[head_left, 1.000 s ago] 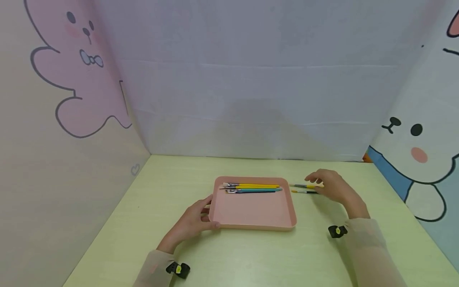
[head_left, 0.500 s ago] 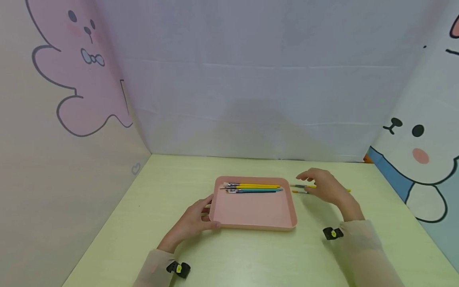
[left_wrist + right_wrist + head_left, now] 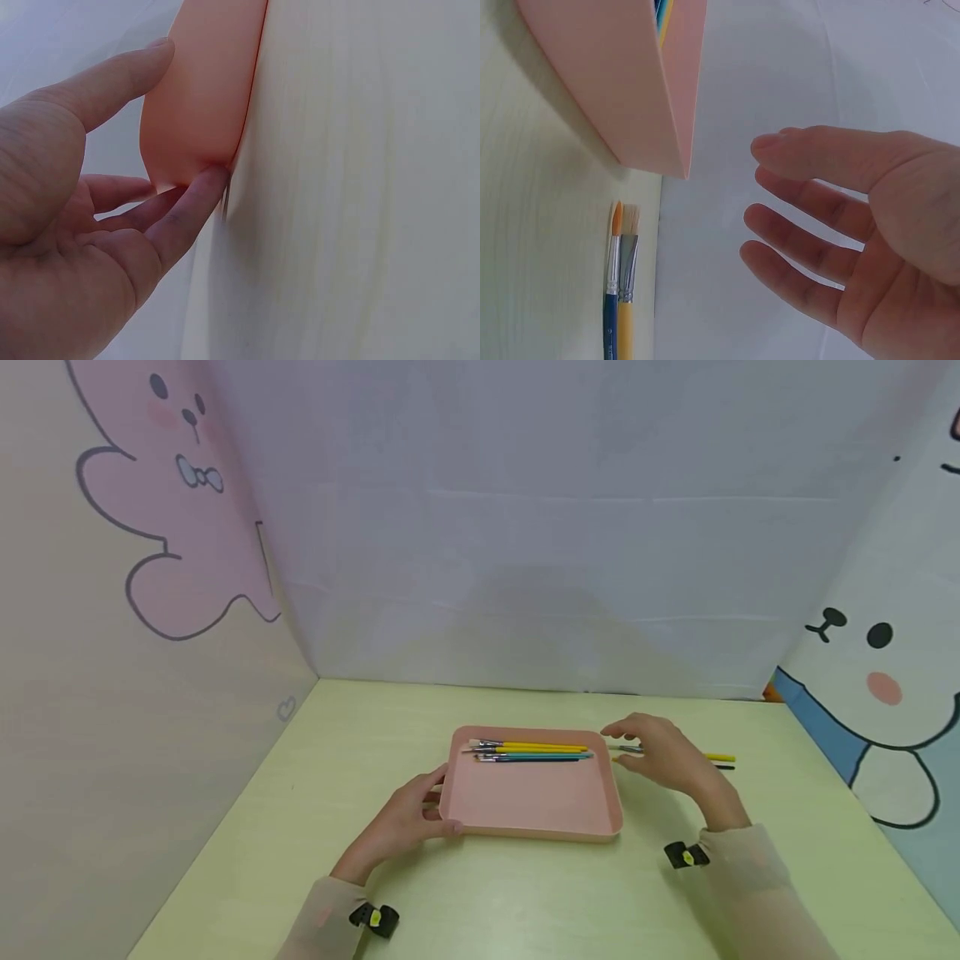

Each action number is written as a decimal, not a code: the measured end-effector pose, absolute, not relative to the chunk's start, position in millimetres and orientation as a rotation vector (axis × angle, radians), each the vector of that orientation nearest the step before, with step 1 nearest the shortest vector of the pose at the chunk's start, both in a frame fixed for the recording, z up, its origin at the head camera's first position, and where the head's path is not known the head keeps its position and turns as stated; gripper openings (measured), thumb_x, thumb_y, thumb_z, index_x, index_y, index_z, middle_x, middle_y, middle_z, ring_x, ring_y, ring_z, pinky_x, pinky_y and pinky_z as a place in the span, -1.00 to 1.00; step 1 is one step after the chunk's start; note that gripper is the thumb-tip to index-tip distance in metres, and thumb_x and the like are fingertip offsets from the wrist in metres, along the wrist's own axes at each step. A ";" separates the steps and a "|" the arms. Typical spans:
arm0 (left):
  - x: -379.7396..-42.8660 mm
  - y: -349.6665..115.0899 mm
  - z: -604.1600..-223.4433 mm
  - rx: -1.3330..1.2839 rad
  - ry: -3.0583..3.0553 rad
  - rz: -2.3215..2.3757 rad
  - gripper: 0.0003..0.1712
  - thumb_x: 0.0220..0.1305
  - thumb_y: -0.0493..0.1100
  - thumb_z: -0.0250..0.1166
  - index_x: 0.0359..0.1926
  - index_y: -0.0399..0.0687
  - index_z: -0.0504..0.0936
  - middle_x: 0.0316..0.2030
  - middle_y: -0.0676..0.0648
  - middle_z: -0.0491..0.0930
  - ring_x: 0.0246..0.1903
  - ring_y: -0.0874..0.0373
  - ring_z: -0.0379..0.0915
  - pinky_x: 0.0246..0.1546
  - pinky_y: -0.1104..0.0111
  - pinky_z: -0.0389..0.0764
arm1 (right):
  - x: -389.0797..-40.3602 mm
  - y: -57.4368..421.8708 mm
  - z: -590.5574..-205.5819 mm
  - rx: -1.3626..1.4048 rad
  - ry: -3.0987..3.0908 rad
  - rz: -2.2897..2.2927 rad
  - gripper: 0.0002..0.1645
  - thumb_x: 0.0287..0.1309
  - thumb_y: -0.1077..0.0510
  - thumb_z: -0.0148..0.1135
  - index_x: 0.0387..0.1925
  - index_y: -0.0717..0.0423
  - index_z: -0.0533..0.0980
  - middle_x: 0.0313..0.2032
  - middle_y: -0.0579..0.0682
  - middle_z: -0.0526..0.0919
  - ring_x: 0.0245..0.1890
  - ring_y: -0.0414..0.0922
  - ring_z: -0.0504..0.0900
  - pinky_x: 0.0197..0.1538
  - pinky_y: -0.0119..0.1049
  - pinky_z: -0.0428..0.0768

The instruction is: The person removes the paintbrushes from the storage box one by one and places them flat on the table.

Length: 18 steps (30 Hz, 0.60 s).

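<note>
A shallow pink tray lies on the table. Inside, along its far side, several paintbrushes with yellow, teal and dark handles lie side by side. My left hand holds the tray's near left corner, thumb on the front wall and fingers against the left side. Just right of the tray, my right hand hovers with fingers apart and nothing between them. Beneath it are two paintbrushes on the table, a yellow one and a dark blue one, partly hidden by the hand in the head view.
The pale yellow-green table is bounded by a plain back wall and side walls with cartoon animals. Black bands with small yellow-green marks sit at both wrists. The tray's right wall rises close to the right hand.
My right hand has moved left toward the tray over the two loose brushes, so their handle ends now show behind it. My left hand and the tray stay put.
</note>
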<state>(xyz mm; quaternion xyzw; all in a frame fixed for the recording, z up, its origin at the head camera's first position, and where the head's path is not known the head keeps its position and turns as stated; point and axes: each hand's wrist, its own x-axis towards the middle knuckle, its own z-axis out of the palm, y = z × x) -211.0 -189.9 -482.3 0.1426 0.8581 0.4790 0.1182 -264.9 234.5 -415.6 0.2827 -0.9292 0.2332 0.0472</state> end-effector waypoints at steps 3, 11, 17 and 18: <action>-210.5 -189.8 -482.0 0.428 2.513 1.409 0.21 0.15 -0.02 0.67 0.69 0.03 0.16 0.45 -0.16 0.42 0.24 -0.07 0.57 0.18 0.22 0.72 | -262.2 227.9 -414.8 0.883 -2.822 0.719 -0.50 0.16 0.41 0.52 0.15 0.24 0.68 0.02 0.16 0.75 0.00 0.20 0.70 0.05 0.15 0.73; -208.3 -189.3 -481.8 0.438 2.506 1.426 0.21 0.15 -0.03 0.67 0.68 0.01 0.17 0.45 -0.18 0.43 0.24 -0.09 0.57 0.17 0.23 0.73 | -258.3 209.9 -417.8 0.958 -2.760 0.697 -0.57 0.27 0.36 0.41 0.17 0.25 0.67 -0.01 0.14 0.77 0.01 0.15 0.72 0.07 0.12 0.73; -207.8 -189.0 -480.3 0.440 2.493 1.448 0.20 0.15 -0.05 0.67 0.68 -0.02 0.17 0.45 -0.20 0.42 0.24 -0.09 0.57 0.16 0.24 0.73 | -256.8 200.4 -417.5 0.959 -2.758 0.717 -0.51 0.26 0.37 0.41 0.23 0.22 0.64 0.03 0.09 0.74 0.06 0.15 0.69 0.12 0.15 0.72; -207.8 -188.9 -480.3 0.442 2.493 1.447 0.20 0.15 -0.06 0.67 0.68 -0.03 0.17 0.44 -0.21 0.43 0.24 -0.10 0.58 0.16 0.23 0.73 | -256.6 198.8 -417.3 0.958 -2.761 0.724 -0.50 0.25 0.36 0.42 0.24 0.22 0.64 0.04 0.09 0.74 0.07 0.14 0.68 0.13 0.16 0.71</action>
